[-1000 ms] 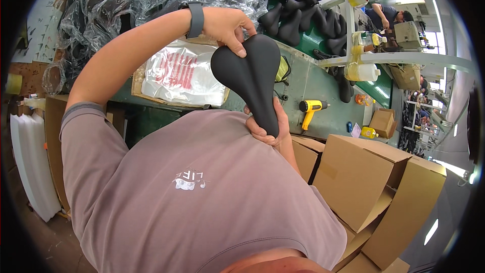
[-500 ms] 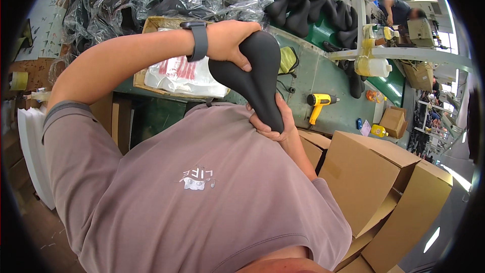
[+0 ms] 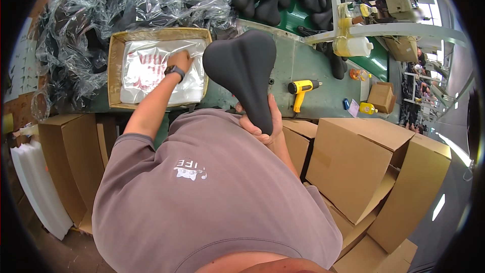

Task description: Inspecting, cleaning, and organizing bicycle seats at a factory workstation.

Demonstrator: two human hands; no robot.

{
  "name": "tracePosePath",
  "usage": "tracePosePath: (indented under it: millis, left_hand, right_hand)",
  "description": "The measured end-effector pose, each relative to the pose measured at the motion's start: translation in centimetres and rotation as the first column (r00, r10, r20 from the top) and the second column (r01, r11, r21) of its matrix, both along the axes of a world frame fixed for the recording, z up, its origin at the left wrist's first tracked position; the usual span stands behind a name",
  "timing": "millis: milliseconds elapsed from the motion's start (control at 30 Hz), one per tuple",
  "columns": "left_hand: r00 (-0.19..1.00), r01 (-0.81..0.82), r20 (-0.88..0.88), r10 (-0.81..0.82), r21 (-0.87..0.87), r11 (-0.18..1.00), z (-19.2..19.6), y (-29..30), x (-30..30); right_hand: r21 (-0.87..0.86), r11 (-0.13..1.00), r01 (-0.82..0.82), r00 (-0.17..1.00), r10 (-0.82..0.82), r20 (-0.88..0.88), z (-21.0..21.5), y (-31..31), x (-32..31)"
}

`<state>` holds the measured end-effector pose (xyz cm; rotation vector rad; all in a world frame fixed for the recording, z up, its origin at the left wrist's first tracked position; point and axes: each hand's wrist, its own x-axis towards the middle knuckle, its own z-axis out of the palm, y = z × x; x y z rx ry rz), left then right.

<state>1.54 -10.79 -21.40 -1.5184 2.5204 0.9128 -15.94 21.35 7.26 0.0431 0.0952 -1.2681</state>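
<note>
A black bicycle saddle (image 3: 247, 63) stands up in front of my chest, broad end away from me, narrow nose toward me. My right hand (image 3: 268, 124) is wrapped round the nose from below; part of its fingers is hidden behind the saddle. To the left, my left hand (image 3: 180, 61), with a dark watch on its wrist, is in a shallow cardboard box (image 3: 115, 65). Its curled fingers touch a stack of clear plastic bags (image 3: 144, 78) with red printing. Whether they pinch a bag is hidden.
Plastic-wrapped saddles (image 3: 146, 2) heap behind the box. Bare black saddles (image 3: 268, 5) lie at the back. A yellow heat gun (image 3: 302, 91) rests on the green bench (image 3: 288, 65). Large cardboard cartons (image 3: 353, 162) stand at my right, white foam sheets (image 3: 38, 187) at my left.
My left hand has let go of the saddle's broad end and moved left into the box. My right hand still holds the nose. The view has shifted, so the whole box now shows.
</note>
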Motion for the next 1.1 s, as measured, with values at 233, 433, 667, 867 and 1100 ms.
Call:
tracePosePath:
  millis: [233,433,667,867,1100]
  left_hand:
    - [0.972,-0.141,-0.197,0.130,-0.044,0.989,-6.6,7.8,2.2]
    - [0.968,-0.111,-0.243,0.064,-0.187,0.976,-3.8,10.1,2.8]
    - [0.971,-0.123,-0.224,0.088,-0.147,0.981,-5.5,9.5,4.6]
    - [0.188,-0.324,-0.497,0.847,0.783,0.531,-1.4,6.6,8.8]
    - [0.151,0.031,-0.257,0.955,0.966,0.255,10.7,3.9,17.1]
  right_hand:
    - [0.017,0.956,0.294,0.352,-0.092,-0.931,1.1,2.8,0.2]
    - [0.242,0.877,0.415,0.180,0.182,-0.967,-2.9,0.9,-0.1]
    - [0.415,0.738,0.531,0.252,0.330,-0.910,-9.9,1.5,2.8]
    - [0.192,0.817,0.543,0.116,0.153,-0.981,-11.2,-3.3,6.0]
    - [0.250,0.958,0.138,0.561,0.133,-0.817,-10.2,-14.0,11.4]
